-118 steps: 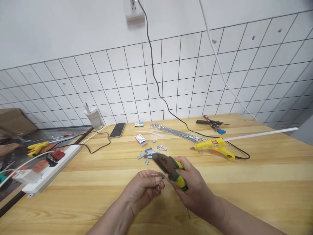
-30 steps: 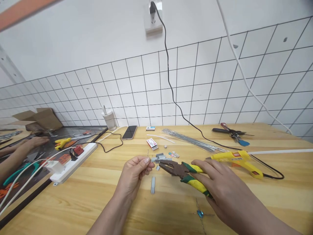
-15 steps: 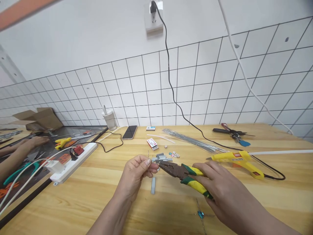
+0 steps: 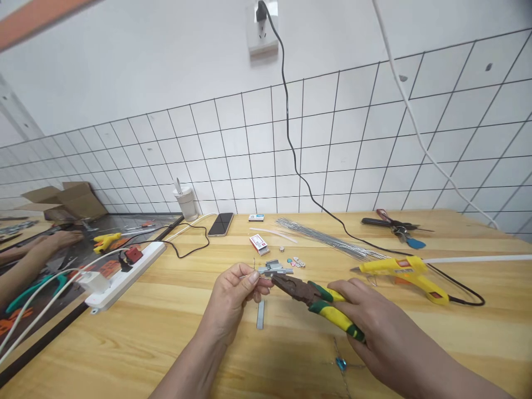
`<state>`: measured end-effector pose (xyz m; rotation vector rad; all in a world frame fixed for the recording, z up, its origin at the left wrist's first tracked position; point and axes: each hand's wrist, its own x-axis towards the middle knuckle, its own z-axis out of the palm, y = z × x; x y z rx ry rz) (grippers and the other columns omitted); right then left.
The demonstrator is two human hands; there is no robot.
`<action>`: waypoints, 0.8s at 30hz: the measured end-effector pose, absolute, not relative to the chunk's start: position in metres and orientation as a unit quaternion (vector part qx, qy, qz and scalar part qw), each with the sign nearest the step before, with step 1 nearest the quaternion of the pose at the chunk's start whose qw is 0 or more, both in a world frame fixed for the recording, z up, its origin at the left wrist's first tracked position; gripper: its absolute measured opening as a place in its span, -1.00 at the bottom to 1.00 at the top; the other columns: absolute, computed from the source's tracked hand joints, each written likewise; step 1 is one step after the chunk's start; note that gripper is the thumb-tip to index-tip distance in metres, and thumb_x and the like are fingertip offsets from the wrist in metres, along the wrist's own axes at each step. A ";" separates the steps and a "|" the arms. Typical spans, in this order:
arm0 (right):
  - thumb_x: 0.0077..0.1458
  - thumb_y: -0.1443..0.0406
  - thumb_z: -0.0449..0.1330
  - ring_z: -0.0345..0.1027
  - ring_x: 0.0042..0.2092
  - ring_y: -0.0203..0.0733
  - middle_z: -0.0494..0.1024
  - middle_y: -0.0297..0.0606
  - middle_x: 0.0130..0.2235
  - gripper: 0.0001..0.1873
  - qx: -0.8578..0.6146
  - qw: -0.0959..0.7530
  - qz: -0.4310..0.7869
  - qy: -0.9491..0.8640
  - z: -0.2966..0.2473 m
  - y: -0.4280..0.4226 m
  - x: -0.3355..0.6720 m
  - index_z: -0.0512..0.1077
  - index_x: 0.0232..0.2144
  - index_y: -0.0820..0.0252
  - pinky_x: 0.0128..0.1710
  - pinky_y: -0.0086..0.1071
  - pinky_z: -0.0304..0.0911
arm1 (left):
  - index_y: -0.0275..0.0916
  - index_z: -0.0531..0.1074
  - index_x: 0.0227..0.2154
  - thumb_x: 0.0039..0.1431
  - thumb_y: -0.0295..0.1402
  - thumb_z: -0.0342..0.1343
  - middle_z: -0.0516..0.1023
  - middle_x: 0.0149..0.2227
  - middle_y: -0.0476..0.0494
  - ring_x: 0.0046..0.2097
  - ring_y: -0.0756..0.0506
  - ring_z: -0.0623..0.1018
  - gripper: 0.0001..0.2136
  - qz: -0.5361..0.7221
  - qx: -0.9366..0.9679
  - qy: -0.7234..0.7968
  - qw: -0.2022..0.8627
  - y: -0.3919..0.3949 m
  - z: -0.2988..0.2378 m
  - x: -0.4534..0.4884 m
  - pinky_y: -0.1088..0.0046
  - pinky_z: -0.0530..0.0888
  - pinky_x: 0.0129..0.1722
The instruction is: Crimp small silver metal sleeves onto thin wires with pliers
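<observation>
My left hand is closed, pinching a thin piece of wire whose end sticks up above the fingertips. My right hand wraps round the yellow and green handles of a pair of rusty pliers. The jaw tips point left and sit right by my left fingertips; whether they grip the wire is too small to tell. Behind the fingers lie grey staple strips, and one more strip lies nearer. A twisted-wire piece with a blue gem rests below my right hand.
A yellow glue gun lies at right, beside pliers and keys. Behind are a wire bundle, a staple box and a phone. At left, a power strip and another person's arm.
Both hands and the pliers have shifted very slightly to the right. The left hand's grip and the pliers' place beside its fingertips look much the same.
</observation>
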<state>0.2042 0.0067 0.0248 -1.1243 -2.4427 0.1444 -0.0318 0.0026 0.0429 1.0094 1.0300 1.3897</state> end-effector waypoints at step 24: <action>-0.11 0.50 -0.01 0.17 0.03 0.07 0.24 -0.09 0.14 -0.69 -0.373 0.253 -0.287 -0.845 0.014 0.029 0.213 0.44 -0.37 0.18 -0.06 0.07 -0.01 | -0.34 0.34 -0.60 -0.16 -0.42 0.28 0.58 -0.53 -0.16 -0.56 0.10 0.46 -0.81 0.561 0.310 0.418 0.644 0.009 0.034 -0.039 0.70 0.33 -0.60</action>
